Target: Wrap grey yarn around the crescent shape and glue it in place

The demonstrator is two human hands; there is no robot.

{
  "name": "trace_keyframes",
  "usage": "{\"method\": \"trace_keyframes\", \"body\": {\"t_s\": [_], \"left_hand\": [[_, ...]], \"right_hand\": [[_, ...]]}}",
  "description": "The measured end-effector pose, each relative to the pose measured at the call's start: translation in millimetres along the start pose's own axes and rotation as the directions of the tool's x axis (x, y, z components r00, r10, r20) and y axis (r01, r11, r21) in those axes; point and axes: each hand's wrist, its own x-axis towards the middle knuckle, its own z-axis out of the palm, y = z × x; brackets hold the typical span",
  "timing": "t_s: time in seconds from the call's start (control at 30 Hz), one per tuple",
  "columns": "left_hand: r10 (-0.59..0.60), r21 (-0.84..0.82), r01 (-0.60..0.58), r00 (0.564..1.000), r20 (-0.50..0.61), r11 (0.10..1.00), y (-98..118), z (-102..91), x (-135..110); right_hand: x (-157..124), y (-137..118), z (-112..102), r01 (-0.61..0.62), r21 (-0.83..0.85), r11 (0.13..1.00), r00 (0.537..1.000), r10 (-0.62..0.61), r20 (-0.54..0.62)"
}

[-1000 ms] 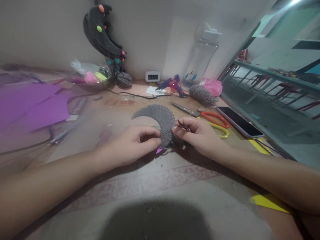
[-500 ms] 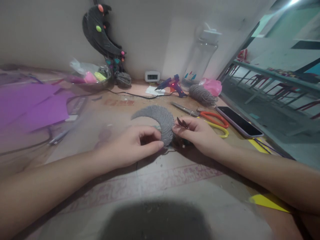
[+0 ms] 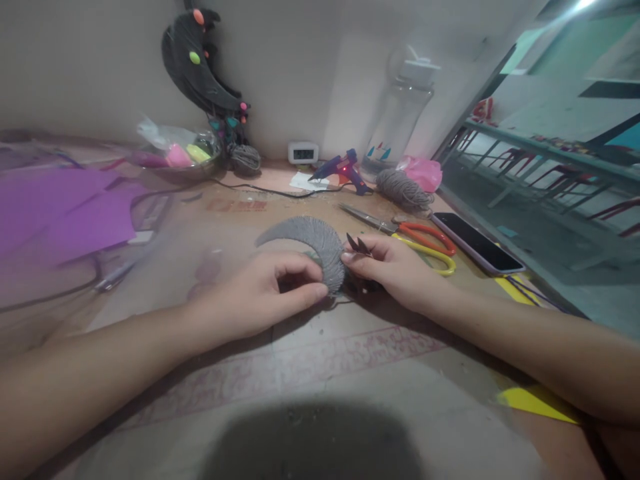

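Note:
A crescent shape wrapped in grey yarn [image 3: 315,241] lies on the table in front of me. My left hand [image 3: 260,293] pinches its lower end between thumb and fingers. My right hand [image 3: 395,267] is closed on a small pair of dark thread snips [image 3: 358,246], whose points stick up beside the crescent, and its fingertips also press the crescent's lower end. Both forearms rest on the tabletop.
Orange and yellow scissors [image 3: 425,239], a phone [image 3: 475,243], a grey yarn ball [image 3: 403,189], a blue glue gun [image 3: 343,168] and a clear jar [image 3: 400,113] stand at the back right. Purple sheets [image 3: 65,213] lie left, a bowl [image 3: 175,160] and black crescent [image 3: 200,67] behind.
The crescent has turned slightly, its far tip swinging left. The snips in my right hand have risen so their points show above the fingers. Both hands stay in place.

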Motion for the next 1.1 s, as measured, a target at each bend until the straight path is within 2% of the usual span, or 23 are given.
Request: {"method": "trace_keyframes", "body": {"t_s": [0.23, 0.37, 0.47, 0.63, 0.83, 1.1], "left_hand": [[-0.129, -0.165, 0.135, 0.991, 0.048, 0.977, -3.2, 2.5, -1.6], [-0.118, -0.163, 0.123, 0.992, 0.04, 0.979, -2.4, 3.0, 0.3], [-0.117, -0.162, 0.121, 0.992, 0.038, 0.979, -0.4, 2.4, 1.2], [-0.119, -0.173, 0.127, 0.991, 0.056, 0.977, 1.1, 1.5, 0.3], [-0.082, -0.189, 0.089, 0.996, 0.046, 0.978, -1.2, 0.1, 0.4], [-0.072, -0.212, 0.085, 0.995, 0.067, 0.974, -1.3, 0.2, 0.5]], "right_hand": [[-1.3, 1.9, 2.1, 0.035, 0.042, 0.999, 0.999, -0.033, -0.039], [-4.7, 1.8, 1.5, 0.063, -0.035, 0.997, 0.995, -0.065, -0.072], [-6.4, 1.2, 0.3, 0.093, -0.142, 0.985, 0.993, -0.103, -0.063], [-6.4, 1.2, -0.1, 0.119, -0.229, 0.966, 0.989, -0.134, -0.053], [-3.9, 2.1, -0.8, 0.161, -0.195, 0.968, 0.982, -0.177, -0.071], [-4.2, 2.9, -1.5, 0.153, -0.203, 0.967, 0.983, -0.171, -0.071]]}}
